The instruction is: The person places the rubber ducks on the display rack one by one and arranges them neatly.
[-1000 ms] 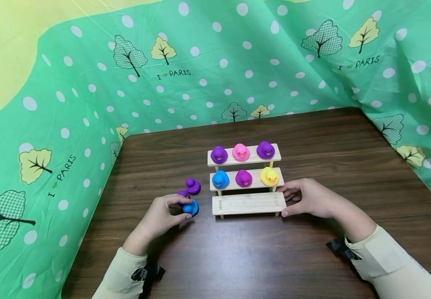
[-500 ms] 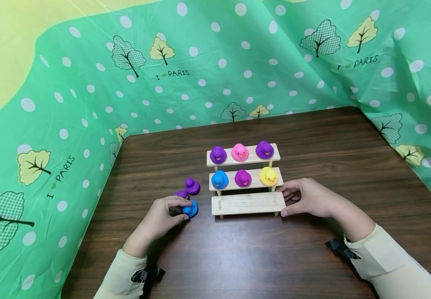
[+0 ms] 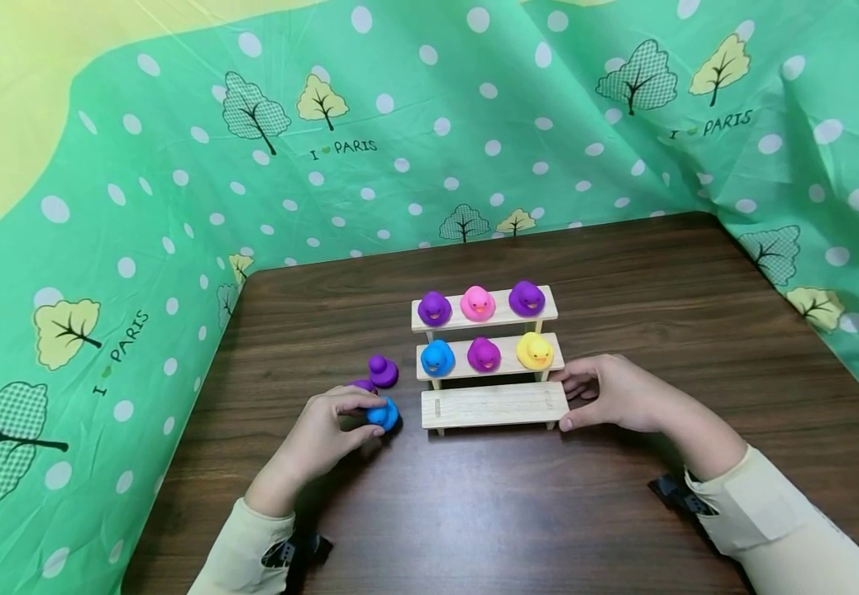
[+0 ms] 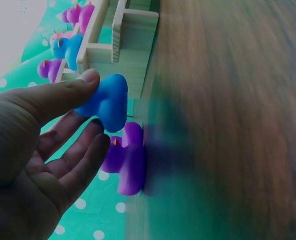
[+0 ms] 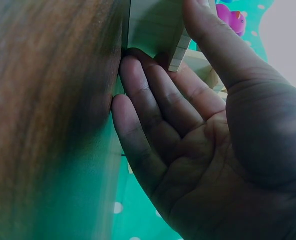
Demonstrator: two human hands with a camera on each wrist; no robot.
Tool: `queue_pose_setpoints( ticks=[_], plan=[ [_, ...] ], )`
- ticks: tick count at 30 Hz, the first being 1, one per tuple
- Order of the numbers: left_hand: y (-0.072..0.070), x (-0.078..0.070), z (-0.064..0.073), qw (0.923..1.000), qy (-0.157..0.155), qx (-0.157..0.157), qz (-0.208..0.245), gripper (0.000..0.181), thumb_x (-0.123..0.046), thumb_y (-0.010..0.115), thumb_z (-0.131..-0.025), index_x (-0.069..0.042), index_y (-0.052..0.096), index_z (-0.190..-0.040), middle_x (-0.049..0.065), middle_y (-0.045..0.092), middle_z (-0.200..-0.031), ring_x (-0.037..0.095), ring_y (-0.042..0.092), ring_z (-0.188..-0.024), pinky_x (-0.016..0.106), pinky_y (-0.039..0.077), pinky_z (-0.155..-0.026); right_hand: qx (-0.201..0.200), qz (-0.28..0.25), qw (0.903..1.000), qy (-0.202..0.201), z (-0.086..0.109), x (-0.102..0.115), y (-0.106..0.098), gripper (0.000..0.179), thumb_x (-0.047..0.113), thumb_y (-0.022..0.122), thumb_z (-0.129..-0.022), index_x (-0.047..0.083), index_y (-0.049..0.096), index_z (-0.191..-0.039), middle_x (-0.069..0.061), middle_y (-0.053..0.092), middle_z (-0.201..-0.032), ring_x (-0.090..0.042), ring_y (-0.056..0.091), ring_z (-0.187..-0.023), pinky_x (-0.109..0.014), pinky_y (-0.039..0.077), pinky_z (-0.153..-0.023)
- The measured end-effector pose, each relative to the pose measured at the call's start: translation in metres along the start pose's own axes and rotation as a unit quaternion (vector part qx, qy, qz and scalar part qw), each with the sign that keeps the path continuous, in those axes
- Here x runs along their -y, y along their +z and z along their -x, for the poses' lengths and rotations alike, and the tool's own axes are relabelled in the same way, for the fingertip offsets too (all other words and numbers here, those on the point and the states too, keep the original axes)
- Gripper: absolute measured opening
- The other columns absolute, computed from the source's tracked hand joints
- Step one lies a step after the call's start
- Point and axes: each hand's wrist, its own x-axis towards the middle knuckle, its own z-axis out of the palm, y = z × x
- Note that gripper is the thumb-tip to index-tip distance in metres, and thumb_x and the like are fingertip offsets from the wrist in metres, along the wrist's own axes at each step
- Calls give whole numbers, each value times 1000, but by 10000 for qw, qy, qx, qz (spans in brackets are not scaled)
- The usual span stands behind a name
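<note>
My left hand (image 3: 325, 430) pinches a blue rubber duck (image 3: 384, 415) between thumb and fingers. In the left wrist view, that blue duck (image 4: 110, 102) is a little off the tabletop, with a purple duck (image 4: 130, 160) standing close by. Two purple ducks (image 3: 383, 372) are beside the left fingers in the head view, one partly hidden. A three-tier wooden display stand (image 3: 496, 405) has its lowest tier bare. At the stand's right end, my right hand (image 3: 618, 397) holds it, thumb at the lowest tier's front corner and fingers behind; in the right wrist view the fingers (image 5: 142, 85) reach under the board.
On the top tier sit a purple duck (image 3: 435, 308), a pink duck (image 3: 478, 303) and another purple duck (image 3: 527, 298). The middle tier bears a blue duck (image 3: 438, 358), a magenta duck (image 3: 484, 354) and a yellow duck (image 3: 535, 351). A green dotted cloth (image 3: 399, 124) surrounds the dark wooden table (image 3: 474, 512).
The blue duck in my left hand has risen slightly off the table and tilted, shifting a touch to the right. My right hand has stayed at the stand's end.
</note>
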Motion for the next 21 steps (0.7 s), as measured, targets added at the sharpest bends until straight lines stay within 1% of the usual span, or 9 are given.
queue_pose_setpoints(
  ticks=[4,9,12,16,21],
  plan=[
    [0,-6,-2,10000,35,-25,40,35,-10,92,-82,-13,81,-115,-5,74,-116,15,68,-113,32,61,-92,-2,-44,10000,2,1,0,0,59,27,98,-75,5,72,-123,0,75,-104,-20,70,-102,-37,61,-90],
    [4,-14,-6,9994,219,-89,233,34,-11,92,-82,-12,81,-114,-6,74,-114,14,68,-108,32,61,-90,-9,-26,10000,-19,0,0,0,59,28,98,-75,5,72,-123,0,75,-104,-19,70,-102,-37,61,-90],
    [7,-20,-10,9984,420,-117,357,33,-11,92,-82,-12,81,-114,-7,75,-112,14,68,-106,31,61,-90,-21,1,10000,-30,0,-1,0,59,28,98,-75,5,72,-123,1,75,-104,-19,70,-102,-37,61,-90],
    [13,-28,-16,9962,750,-195,402,34,-12,92,-81,-10,81,-114,-6,75,-111,15,67,-105,30,61,-91,-31,-5,10000,-37,1,-1,0,59,28,98,-75,5,72,-123,1,75,-105,-19,70,-102,-38,61,-91],
    [23,-36,-23,9919,1137,-224,527,35,-9,92,-81,-7,80,-114,-3,76,-107,16,67,-100,30,61,-87,-3,-44,10000,-13,1,1,0,59,29,98,-75,6,72,-123,1,75,-104,-19,70,-102,-38,61,-91]
  ],
)
